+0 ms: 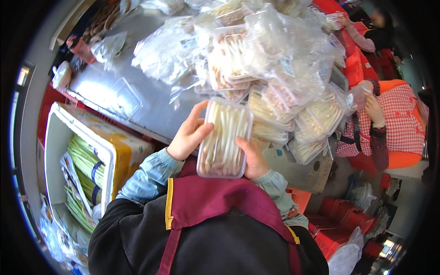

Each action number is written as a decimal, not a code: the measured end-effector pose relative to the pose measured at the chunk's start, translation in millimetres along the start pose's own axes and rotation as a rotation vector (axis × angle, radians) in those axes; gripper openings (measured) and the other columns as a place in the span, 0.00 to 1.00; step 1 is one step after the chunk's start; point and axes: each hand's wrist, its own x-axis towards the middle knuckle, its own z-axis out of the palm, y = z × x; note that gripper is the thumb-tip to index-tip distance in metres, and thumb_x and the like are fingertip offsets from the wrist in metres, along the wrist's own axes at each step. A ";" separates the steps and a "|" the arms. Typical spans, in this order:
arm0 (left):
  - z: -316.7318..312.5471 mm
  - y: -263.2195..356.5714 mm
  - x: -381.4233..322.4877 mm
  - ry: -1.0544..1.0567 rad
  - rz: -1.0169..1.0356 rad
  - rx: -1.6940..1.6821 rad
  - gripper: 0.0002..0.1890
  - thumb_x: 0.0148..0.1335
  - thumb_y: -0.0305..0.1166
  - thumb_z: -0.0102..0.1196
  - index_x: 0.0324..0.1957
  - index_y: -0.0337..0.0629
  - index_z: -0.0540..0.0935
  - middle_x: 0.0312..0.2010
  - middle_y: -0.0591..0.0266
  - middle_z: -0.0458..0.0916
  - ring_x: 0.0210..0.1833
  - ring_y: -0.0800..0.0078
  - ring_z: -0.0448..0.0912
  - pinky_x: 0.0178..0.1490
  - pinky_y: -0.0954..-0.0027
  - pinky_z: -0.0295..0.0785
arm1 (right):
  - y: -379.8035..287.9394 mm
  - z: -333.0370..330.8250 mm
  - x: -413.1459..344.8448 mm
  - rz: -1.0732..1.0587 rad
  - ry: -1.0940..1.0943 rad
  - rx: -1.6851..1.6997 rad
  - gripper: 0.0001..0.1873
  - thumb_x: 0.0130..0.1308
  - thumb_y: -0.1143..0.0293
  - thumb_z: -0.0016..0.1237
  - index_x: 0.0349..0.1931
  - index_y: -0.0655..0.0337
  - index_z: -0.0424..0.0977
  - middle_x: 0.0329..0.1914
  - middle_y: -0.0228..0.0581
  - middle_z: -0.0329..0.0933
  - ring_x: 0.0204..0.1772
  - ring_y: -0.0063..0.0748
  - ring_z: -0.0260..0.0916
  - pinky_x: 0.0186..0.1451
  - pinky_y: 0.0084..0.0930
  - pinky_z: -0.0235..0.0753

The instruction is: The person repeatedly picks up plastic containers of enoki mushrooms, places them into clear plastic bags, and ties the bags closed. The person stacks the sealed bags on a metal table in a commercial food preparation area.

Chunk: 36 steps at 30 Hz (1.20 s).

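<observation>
Between my two hands is a clear plastic tray of long white-stemmed mushrooms (225, 137), held in front of my chest near the table's edge. My left hand (190, 132) grips its left side, thumb over the rim. The opposite side is held by my right hand (253, 158), with its thumb on the edge. Just beyond the tray, a large heap of similar packed trays (233, 55) and clear plastic bags (285, 51) covers much of the metal table (103, 82). An empty clear tray or lid (128, 98) lies on the metal to the left.
A foam box (115, 147) with bundled green stalks (82, 161) stands at the left. A pinkish bottle (80, 50) and a white lidded container (62, 74) are at the far left. Co-workers in checked (402, 120) and dark clothing are at the right. Red crates (330, 223) lie lower right.
</observation>
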 end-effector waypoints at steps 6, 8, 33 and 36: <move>19.7 39.5 50.8 0.059 0.155 0.083 0.19 0.66 0.38 0.51 0.55 0.38 0.70 0.23 0.72 0.73 0.24 0.86 0.69 0.30 0.83 0.65 | -15.7 -16.6 -34.5 -0.286 -0.006 -0.026 0.33 0.61 0.65 0.48 0.64 0.64 0.52 0.57 0.46 0.67 0.57 0.40 0.68 0.58 0.38 0.71; 37.4 44.8 82.8 0.239 0.616 0.619 0.24 0.54 0.32 0.59 0.53 0.39 0.71 0.43 0.59 0.70 0.46 0.68 0.68 0.48 0.68 0.65 | -17.9 -24.9 -43.5 -0.310 0.007 0.009 0.34 0.60 0.63 0.49 0.64 0.64 0.52 0.57 0.46 0.66 0.58 0.41 0.68 0.59 0.38 0.71; 19.4 88.6 65.9 -0.046 0.725 0.613 0.33 0.47 0.20 0.58 0.59 0.43 0.67 0.61 0.54 0.64 0.60 0.62 0.67 0.56 0.65 0.67 | -51.2 -55.3 -65.6 -0.165 -0.104 0.208 0.44 0.49 0.59 0.58 0.64 0.65 0.54 0.56 0.54 0.69 0.55 0.50 0.71 0.50 0.50 0.79; 21.9 92.8 68.3 -0.246 0.769 0.565 0.26 0.50 0.22 0.57 0.54 0.41 0.69 0.57 0.57 0.67 0.56 0.66 0.68 0.55 0.67 0.66 | -56.0 -60.5 -56.2 -0.192 -0.089 0.036 0.43 0.48 0.61 0.56 0.64 0.66 0.54 0.59 0.52 0.66 0.57 0.48 0.70 0.54 0.44 0.77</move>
